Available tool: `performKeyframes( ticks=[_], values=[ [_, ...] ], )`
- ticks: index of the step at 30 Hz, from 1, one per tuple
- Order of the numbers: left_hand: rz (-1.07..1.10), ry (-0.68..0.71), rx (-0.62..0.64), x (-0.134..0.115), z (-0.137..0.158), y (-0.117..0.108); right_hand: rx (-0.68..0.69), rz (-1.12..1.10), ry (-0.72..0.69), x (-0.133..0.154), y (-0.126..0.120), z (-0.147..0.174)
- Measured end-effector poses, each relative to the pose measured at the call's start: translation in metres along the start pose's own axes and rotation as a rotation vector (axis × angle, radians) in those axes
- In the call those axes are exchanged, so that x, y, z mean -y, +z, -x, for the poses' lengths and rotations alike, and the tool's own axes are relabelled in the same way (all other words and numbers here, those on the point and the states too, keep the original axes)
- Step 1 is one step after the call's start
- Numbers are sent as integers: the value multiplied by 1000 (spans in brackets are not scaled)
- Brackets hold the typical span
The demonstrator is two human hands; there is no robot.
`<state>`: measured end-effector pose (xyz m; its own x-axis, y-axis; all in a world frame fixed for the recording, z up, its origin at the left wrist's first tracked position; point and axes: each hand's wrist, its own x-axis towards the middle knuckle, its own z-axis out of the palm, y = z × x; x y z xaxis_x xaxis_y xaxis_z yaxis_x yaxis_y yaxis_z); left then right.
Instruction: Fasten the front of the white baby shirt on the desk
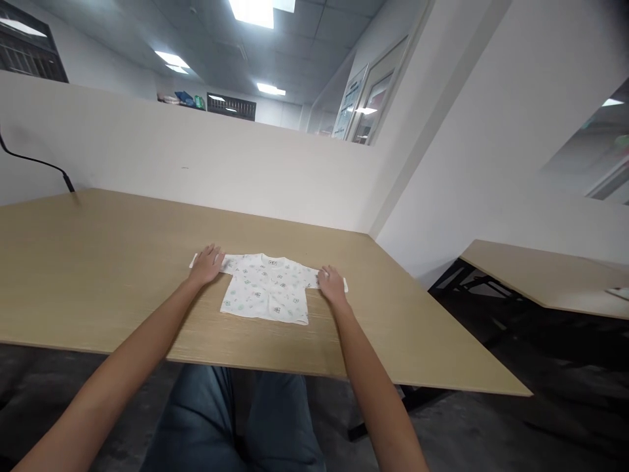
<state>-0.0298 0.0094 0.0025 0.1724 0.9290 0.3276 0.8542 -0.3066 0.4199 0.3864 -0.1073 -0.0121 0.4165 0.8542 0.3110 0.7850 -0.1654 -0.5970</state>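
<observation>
A small white baby shirt (265,288) with a scattered print lies spread flat on the wooden table (147,262), its neckline toward the wall and its hem toward me. My left hand (207,265) rests flat on the left sleeve, fingers stretched out, with the cuff showing past it. On the opposite sleeve lies my right hand (332,284), also flat with fingers extended, and the cuff sticks out at its right. Both palms hide part of the sleeve fabric.
A low white partition (221,167) borders the table's far side, meeting a white wall (466,151) at the right. A black cable (39,160) hangs down at the far left. Another table (555,275) stands at the right, past a gap.
</observation>
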Motion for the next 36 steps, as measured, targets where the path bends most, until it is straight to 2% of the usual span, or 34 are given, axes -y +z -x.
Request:
performKeyframes(
  ticks=[5, 12, 15, 18, 21, 23, 26, 29, 31, 33, 36],
  values=[
    [160, 191, -109, -22, 9, 1, -104, -247, -184, 17, 1, 3],
    [388, 296, -36, -38, 17, 12, -39, -340, -209, 25, 1, 10],
    [388, 375, -32, -45, 21, 11, -41, -369, -156, 27, 1, 13],
    [305, 471, -12, -59, 30, 12, -24, -327, -251, 40, 8, 20],
    [171, 531, 113, -75, 42, 18, 59, -176, -466, 59, 21, 33],
    [75, 546, 231, -81, 52, 25, 184, -33, -572, 68, 30, 43],
    [-32, 555, 342, -81, 68, 31, 393, 135, -617, 71, 37, 61],
    [-65, 573, 362, -76, 83, 29, 470, 167, -608, 65, 32, 81],
    [-40, 597, 342, -75, 88, 26, 468, 138, -604, 63, 25, 87],
    [21, 613, 266, -81, 85, 22, 434, 84, -579, 67, 18, 83],
    [169, 540, 105, -103, 62, 20, 356, -20, -474, 85, 12, 53]
  ],
)
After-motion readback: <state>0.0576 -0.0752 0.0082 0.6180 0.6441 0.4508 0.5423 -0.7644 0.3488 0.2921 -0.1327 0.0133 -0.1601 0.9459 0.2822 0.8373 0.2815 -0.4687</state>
